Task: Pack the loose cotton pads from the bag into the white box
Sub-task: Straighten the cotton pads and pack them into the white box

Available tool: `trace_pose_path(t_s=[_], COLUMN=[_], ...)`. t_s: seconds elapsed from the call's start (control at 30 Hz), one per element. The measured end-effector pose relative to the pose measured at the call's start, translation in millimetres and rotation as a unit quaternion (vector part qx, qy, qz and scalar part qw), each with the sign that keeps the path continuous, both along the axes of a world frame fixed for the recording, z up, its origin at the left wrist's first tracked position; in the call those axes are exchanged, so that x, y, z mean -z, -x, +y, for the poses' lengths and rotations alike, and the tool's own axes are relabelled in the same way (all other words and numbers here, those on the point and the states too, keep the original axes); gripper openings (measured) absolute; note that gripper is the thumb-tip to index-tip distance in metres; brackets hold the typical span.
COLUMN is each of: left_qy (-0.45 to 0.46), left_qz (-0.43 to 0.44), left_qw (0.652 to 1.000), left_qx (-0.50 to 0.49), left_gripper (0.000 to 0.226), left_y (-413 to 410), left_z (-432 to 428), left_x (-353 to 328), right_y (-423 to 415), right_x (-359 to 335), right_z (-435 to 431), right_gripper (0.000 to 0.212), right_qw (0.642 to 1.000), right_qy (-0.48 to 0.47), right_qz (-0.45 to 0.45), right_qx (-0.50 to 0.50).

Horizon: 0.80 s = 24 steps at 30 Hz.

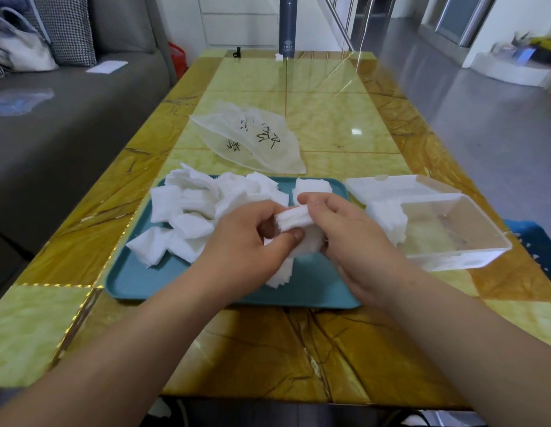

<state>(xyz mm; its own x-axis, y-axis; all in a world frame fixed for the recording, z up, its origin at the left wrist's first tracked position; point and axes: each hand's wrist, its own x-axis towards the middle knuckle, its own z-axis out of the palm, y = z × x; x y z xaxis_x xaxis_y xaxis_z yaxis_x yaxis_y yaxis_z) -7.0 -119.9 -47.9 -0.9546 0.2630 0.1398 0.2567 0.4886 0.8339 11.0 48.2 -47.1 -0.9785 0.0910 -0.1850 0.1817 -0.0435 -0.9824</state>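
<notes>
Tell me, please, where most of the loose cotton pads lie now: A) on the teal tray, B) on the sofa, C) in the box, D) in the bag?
A: the pads are heaped on the tray, while the bag looks flat and the box holds only a small stack at its left end.

Left hand (249, 241): fingers curled, thumb beneath, pinching a small stack of white square cotton pads (294, 219)
Right hand (342, 232): fingers curled over the same stack's top edge, gripping it
Forearms: bare, converging from the lower corners
</notes>
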Motion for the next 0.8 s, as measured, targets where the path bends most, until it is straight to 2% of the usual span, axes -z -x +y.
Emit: trace_pose_path(t_s=[0.13,0.23,0.3,0.37,0.43,0.53,0.6,0.7,0.8], left_qy=[-0.089,-0.144,-0.138,-0.128,-0.113,-0.092,-0.042,0.005,0.000], left_qz=[-0.029,-0.069,-0.074,-0.076,-0.078,-0.078,-0.076,-0.120,-0.134], left_qw=[0.995,0.987,0.986,0.987,0.988,0.992,0.996,0.993,0.991], left_qx=[-0.022,0.036,0.054,0.061,0.066,0.030,-0.001,0.001,0.016], left_gripper=[0.009,0.009,0.008,0.008,0.009,0.015,0.028,0.050,0.055], left_y=[-4.1,-8.2,-9.2,-8.4,-6.1,1.4,6.1,4.6,-0.3], left_z=[15.8,33.8,48.4,64.8,83.7,108.7,119.6,130.5,137.4], left_x=[-15.3,-24.8,-29.8,-36.3,-41.9,-39.4,-31.6,-19.5,-8.2], right_y=[-10.9,-19.8,-25.5,-30.1,-32.3,-32.7,-34.5,-35.8,-28.4], right_x=[-17.5,-26.7,-29.5,-30.7,-31.9,-33.1,-34.7,-33.8,-24.6], right_z=[23.0,48.7,66.8,81.7,96.1,121.6,137.8,154.6,161.1], right_gripper=[0.048,0.038,0.022,0.021,0.021,0.019,0.020,0.023,0.029], right_qw=[0.994,0.994,0.996,0.998,0.999,0.988,0.969,0.920,0.880], right_qy=[-0.065,-0.059,-0.054,-0.032,-0.015,-0.018,-0.129,-0.339,-0.441], right_qz=[0.077,0.089,0.067,0.042,0.039,0.049,0.052,0.039,0.002], right_qx=[-0.041,-0.030,-0.027,-0.019,0.022,0.143,0.204,0.194,0.175])
